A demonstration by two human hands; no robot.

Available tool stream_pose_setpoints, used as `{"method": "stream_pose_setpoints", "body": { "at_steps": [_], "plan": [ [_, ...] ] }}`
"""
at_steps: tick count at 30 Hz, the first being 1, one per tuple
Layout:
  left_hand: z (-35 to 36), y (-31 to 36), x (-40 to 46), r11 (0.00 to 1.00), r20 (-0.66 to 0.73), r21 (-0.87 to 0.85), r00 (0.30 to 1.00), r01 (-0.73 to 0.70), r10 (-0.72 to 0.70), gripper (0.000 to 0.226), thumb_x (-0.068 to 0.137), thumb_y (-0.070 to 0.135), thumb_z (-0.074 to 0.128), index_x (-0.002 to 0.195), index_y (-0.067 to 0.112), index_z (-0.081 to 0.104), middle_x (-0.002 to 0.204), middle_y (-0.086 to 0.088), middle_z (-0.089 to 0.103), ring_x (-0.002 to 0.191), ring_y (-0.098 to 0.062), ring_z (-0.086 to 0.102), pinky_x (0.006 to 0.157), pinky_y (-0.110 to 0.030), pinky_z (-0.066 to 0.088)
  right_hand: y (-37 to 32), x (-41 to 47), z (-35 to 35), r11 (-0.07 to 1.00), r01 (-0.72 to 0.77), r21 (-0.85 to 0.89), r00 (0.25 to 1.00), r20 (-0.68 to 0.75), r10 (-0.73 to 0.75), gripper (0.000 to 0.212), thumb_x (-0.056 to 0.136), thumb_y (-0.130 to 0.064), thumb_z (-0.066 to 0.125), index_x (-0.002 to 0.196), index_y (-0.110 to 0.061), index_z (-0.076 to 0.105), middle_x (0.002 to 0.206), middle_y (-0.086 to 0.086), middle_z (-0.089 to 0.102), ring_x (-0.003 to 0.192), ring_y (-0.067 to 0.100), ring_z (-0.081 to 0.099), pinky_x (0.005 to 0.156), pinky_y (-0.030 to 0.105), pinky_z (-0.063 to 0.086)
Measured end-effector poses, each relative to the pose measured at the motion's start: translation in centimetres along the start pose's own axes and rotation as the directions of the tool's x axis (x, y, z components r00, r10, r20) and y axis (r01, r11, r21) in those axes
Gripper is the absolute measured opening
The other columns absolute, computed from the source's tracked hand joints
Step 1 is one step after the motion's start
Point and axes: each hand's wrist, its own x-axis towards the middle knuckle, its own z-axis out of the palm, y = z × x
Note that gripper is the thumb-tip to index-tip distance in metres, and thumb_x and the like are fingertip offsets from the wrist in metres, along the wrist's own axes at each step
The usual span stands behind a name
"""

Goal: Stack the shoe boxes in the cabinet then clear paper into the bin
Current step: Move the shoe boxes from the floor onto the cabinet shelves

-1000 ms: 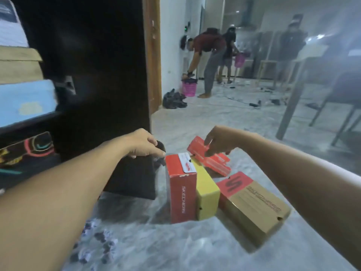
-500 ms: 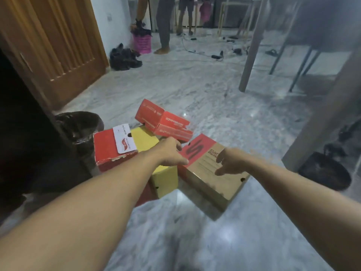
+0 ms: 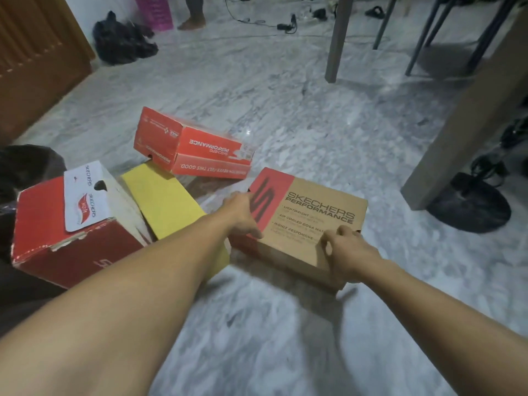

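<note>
The brown cardboard shoe box with a red end panel and black lettering (image 3: 311, 221) lies flat on the grey marbled floor (image 3: 285, 115), just past the centre of view toward 3 o'clock. The left hand (image 3: 243, 214) grips its red end, thumb on the lid and fingers curled over the far edge. The right hand (image 3: 347, 250) clasps the near right corner, fingers hooked over the lid rim.

Judging by its clean edges, the box looks stiff and fairly light, whether or not shoes are inside; I cannot tell its contents. The matte card should give decent friction. The lid is the weak point: lifted by the rim alone, it could slide off, so holding under the two short ends seems safer.

At 10 o'clock from it sits a yellow cardboard box (image 3: 163, 201), touching a red box with a white label (image 3: 71, 224) further left. A red-orange box (image 3: 194, 150) rests tilted at 11 o'clock.
</note>
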Motion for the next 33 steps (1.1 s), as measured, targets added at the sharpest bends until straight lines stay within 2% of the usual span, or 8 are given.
{"method": "stream_pose_setpoints", "body": {
  "at_steps": [4, 7, 9, 11, 14, 19, 23, 33],
  "plan": [
    [1.9, -0.1, 0.4, 0.994, 0.069, 0.063, 0.994, 0.085, -0.089, 0.116, 0.053, 0.030, 0.093, 0.145, 0.016, 0.023, 0.148, -0.014, 0.025, 0.134, -0.033, 0.035, 0.105, -0.045, 0.041, 4.2, -0.2, 0.2, 0.969, -0.157, 0.193, 0.985, -0.039, 0.167, 0.042, 0.089, -0.017, 0.056, 0.122, -0.036, 0.039, 0.141, 0.010, 0.019, 0.118, 0.039, 0.037, 0.091, 0.053, 0.050],
    [3.5, -0.5, 0.4, 0.987, 0.170, -0.136, 0.984, 0.082, -0.059, 0.111, 0.055, 0.019, 0.093, 0.142, 0.013, 0.024, 0.133, -0.009, 0.048, 0.115, -0.028, 0.055, 0.094, -0.038, 0.050, 6.5, -0.7, 0.4, 0.904, -0.202, 0.376, 0.978, 0.035, 0.205, 0.083, 0.075, -0.013, 0.071, 0.140, -0.034, 0.023, 0.139, 0.011, 0.023, 0.109, 0.038, 0.049, 0.080, 0.047, 0.056],
    [4.7, -0.7, 0.2, 0.971, 0.178, -0.239, 0.984, 0.028, 0.015, 0.102, 0.056, 0.009, 0.092, 0.136, 0.019, 0.030, 0.121, -0.001, 0.056, 0.115, -0.025, 0.057, 0.087, -0.034, 0.050, 7.2, -1.2, 0.2, 0.872, -0.217, 0.438, 0.976, 0.095, 0.195, 0.115, 0.063, -0.019, 0.083, 0.146, -0.033, 0.006, 0.130, 0.007, 0.034, 0.103, 0.035, 0.053, 0.061, 0.042, 0.057],
    [5.5, -0.9, 0.2, 0.962, 0.158, -0.275, 0.987, 0.004, 0.041, 0.115, 0.051, 0.014, 0.094, 0.141, 0.027, 0.025, 0.124, 0.004, 0.056, 0.118, -0.023, 0.054, 0.087, -0.035, 0.050, 7.3, -1.6, -0.2, 0.825, -0.226, 0.518, 0.974, 0.117, 0.193, 0.129, 0.059, -0.026, 0.089, 0.147, -0.034, -0.004, 0.127, 0.003, 0.043, 0.100, 0.033, 0.058, 0.061, 0.041, 0.056],
    [5.8, -1.0, 0.3, 0.962, 0.142, -0.273, 0.989, 0.004, 0.036, 0.129, 0.045, 0.021, 0.096, 0.146, 0.032, 0.015, 0.127, 0.004, 0.056, 0.117, -0.024, 0.055, 0.090, -0.040, 0.052, 7.5, -1.6, -0.8, 0.762, -0.246, 0.599, 0.969, 0.149, 0.196, 0.126, 0.058, -0.026, 0.091, 0.146, -0.036, 0.001, 0.127, 0.001, 0.046, 0.098, 0.033, 0.061, 0.063, 0.043, 0.059],
    [4.9, -0.6, 1.0, 0.980, 0.253, -0.191, 0.967, 0.058, -0.008, 0.137, 0.051, 0.019, 0.093, 0.147, 0.044, -0.002, 0.128, 0.000, 0.053, 0.098, -0.028, 0.063, 0.061, -0.035, 0.055, 7.4, -1.1, -0.7, 0.732, -0.250, 0.634, 0.968, 0.152, 0.199, 0.118, 0.054, -0.019, 0.091, 0.139, -0.036, 0.011, 0.118, 0.005, 0.049, 0.081, 0.033, 0.068, 0.051, 0.040, 0.060],
    [4.3, -0.5, 1.4, 0.979, 0.284, -0.165, 0.956, 0.118, -0.067, 0.147, 0.054, 0.017, 0.093, 0.148, 0.041, -0.018, 0.133, -0.001, 0.048, 0.102, -0.031, 0.063, 0.065, -0.035, 0.054, 7.5, -0.9, -0.6, 0.742, -0.221, 0.633, 0.975, 0.133, 0.177, 0.113, 0.047, -0.023, 0.092, 0.132, -0.034, 0.018, 0.115, 0.002, 0.048, 0.084, 0.030, 0.067, 0.051, 0.044, 0.060],
    [3.9, 0.6, 0.3, 0.987, 0.151, -0.153, 0.988, 0.056, -0.032, 0.135, 0.048, 0.019, 0.094, 0.149, 0.027, 0.006, 0.123, -0.003, 0.054, 0.104, -0.027, 0.060, 0.089, -0.037, 0.054, 8.5, -2.0, -3.0, 0.699, -0.153, 0.699, 0.986, 0.063, 0.154, 0.120, 0.052, -0.010, 0.093, 0.143, -0.034, 0.019, 0.113, -0.003, 0.050, 0.089, 0.030, 0.065, 0.058, 0.049, 0.061]
  ]
}}
